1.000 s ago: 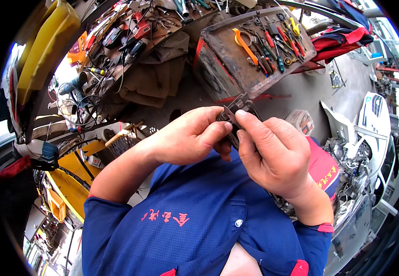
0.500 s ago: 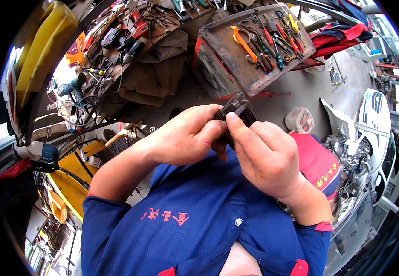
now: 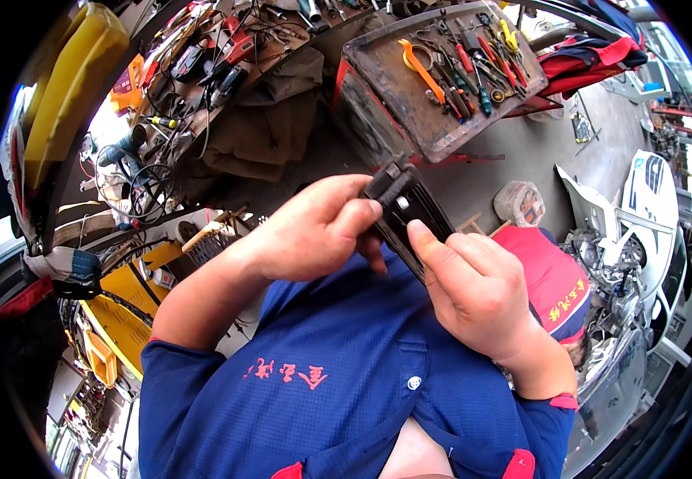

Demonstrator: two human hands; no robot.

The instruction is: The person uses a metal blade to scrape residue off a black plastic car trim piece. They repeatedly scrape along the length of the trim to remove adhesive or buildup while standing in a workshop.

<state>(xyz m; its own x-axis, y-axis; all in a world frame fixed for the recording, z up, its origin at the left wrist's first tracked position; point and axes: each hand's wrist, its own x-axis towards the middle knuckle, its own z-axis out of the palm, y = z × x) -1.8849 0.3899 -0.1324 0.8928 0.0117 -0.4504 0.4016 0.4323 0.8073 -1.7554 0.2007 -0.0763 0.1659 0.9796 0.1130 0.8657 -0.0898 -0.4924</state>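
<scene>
in front of our chest, both hands meet on a black part [image 3: 404, 209], a flat, narrow piece with a ribbed upper end and a small pale spot near its middle

left hand [image 3: 314, 231] grips it from the left side: fingers curled round the upper end, thumb lying along the near edge, closed firmly on the part

right hand [image 3: 478, 291] comes in from below right; its thumb [image 3: 430, 243] presses on the face just under the pale spot, the rest of the fingers folded behind the lower end. so it's closed on the part too, but we can't see how far those fingers wrap

long axis of the part runs from upper left to lower right, tilted away from us at the top. upper end sits in the left hand, lower end disappears into the right palm. left hand is nearer the ribbed end, right hand nearer the hidden end

the relation that matters, we judge: the right thumb sits on the face, between the two grips, so any push or slide goes along that axis while the left hand braces the top

around it: a metal tray [image 3: 410, 120] of tools with orange and red handles, above and well apart from the hands; a red cap [image 3: 553, 279] just beside the right wrist, lower right; a yellow case [image 3: 126, 307] off to the lower left; a cluttered bench [image 3: 202, 64] at top left
</scene>
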